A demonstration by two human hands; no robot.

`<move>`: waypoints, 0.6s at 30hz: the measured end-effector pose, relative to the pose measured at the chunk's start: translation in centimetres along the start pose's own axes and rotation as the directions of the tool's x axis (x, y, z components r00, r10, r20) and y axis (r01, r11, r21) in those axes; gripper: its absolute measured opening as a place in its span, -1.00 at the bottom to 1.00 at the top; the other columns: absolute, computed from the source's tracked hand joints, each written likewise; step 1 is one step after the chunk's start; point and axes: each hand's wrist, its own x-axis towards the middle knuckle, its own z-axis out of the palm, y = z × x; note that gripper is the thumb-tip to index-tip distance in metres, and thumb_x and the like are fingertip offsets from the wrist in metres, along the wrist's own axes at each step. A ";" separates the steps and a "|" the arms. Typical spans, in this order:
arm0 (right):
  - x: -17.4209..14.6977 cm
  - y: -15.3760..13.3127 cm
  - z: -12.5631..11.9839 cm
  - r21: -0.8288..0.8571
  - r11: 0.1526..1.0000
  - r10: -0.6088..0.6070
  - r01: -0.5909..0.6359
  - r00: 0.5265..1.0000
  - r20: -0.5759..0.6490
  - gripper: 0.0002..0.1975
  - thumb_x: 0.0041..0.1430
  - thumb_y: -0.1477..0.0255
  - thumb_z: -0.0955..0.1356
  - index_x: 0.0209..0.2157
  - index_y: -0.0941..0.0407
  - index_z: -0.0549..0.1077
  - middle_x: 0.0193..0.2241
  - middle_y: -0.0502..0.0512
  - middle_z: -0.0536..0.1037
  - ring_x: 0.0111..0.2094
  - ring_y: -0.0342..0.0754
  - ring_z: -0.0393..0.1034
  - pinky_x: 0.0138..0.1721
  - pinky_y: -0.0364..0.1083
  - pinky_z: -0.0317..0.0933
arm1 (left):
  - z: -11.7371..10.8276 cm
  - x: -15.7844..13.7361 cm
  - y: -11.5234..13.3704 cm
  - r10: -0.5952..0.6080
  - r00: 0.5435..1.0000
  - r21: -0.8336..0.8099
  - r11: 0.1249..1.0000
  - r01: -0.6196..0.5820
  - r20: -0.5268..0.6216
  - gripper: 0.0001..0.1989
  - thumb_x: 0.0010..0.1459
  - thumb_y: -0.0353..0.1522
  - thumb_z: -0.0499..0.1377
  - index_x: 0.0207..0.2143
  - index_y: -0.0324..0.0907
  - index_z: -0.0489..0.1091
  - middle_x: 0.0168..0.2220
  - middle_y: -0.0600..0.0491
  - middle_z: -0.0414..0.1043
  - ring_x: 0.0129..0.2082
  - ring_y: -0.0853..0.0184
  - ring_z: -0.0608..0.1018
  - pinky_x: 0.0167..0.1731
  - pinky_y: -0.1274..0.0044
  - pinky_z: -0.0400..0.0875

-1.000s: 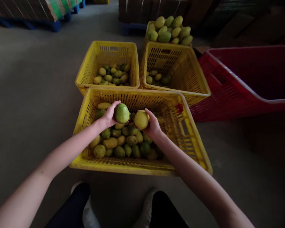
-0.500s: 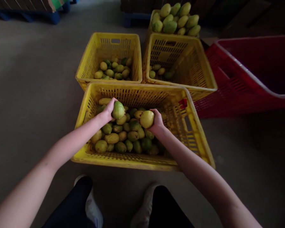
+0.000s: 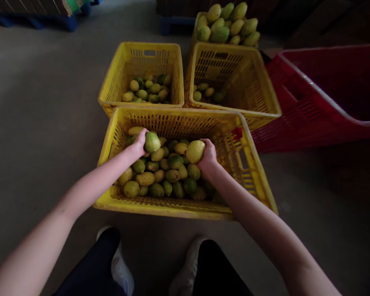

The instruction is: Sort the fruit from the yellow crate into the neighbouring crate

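Readable text, labels, brands, numbers, signs: none. One possible marking: a small red patch on the inner wall of the yellow crate, to the right of the right hand and slightly beyond it; too small and dim to tell whether it bears lettering.

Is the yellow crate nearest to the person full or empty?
The crate is partly full: fruits lie inside, below its rim.
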 end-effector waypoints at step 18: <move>1.8 -0.2 -1.2 -0.023 0.993 0.121 -0.119 0.986 0.111 -0.82 0.16 0.30 0.20 -0.37 0.05 0.37 -0.63 0.06 0.47 -0.57 0.06 0.41 -0.56 0.00 0.39 | -0.2 0.2 0.3 -0.035 0.999 0.021 0.999 0.036 -0.037 -0.64 0.25 -0.19 0.05 -0.01 -0.15 0.42 -0.42 -0.06 0.54 -0.45 0.13 0.62 -0.48 0.37 0.56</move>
